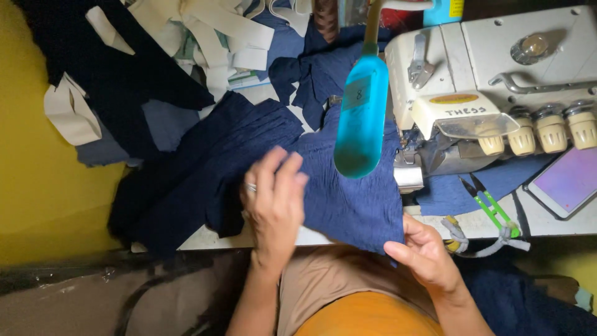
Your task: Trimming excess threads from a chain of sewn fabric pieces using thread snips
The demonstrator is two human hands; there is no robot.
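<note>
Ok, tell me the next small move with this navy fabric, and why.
Probably slide the navy fabric toward the presser foot of the sewing machine. The left hand lies flat on it, the right hand pinches its near corner, and its edge already sits beside the foot.

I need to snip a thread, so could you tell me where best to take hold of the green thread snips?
Probably the green handles, coming from the near table edge: the dark blades point away towards the sewing machine, and the handle end lies nearer the right hand.
</note>
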